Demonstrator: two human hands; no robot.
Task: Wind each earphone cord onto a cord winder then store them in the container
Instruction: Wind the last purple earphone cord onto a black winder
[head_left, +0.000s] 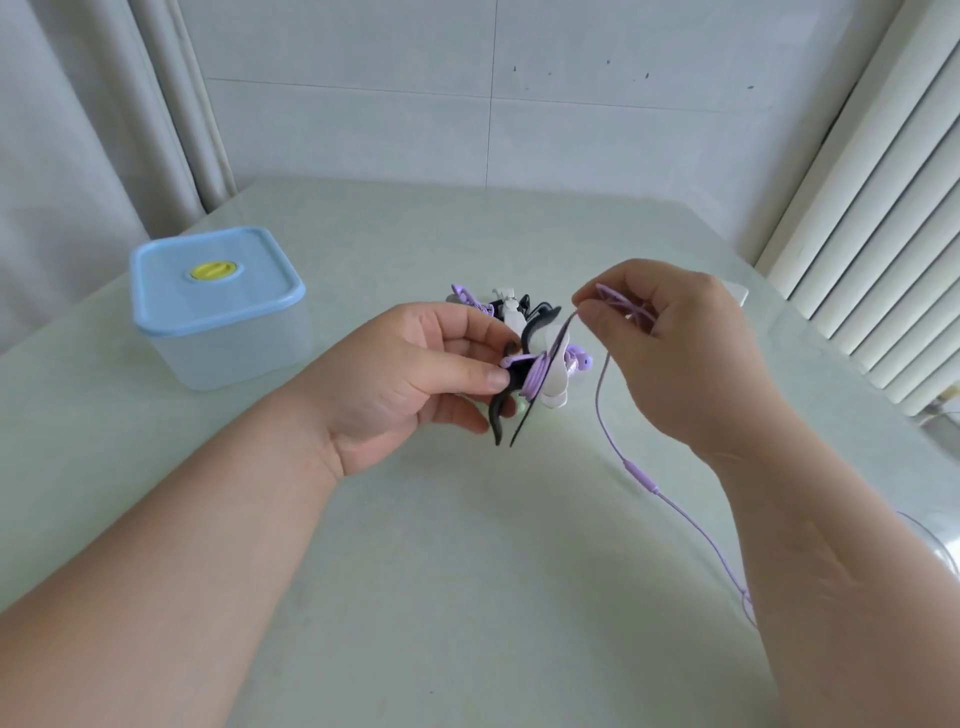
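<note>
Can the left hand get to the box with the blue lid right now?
Probably yes: bare table lies between the left hand and the container. But that hand is gripping the cord winder, so it would have to let go first.

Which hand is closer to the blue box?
Left. The left hand, holding the winder, is just right of the box without touching it. The right hand, pinching the purple cord, is farther right, past the winder.

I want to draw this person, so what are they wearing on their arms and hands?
Nothing shows: the left hand and right hand have no gloves, rings or watch, and both forearms are bare, with no sleeves in view.
</note>
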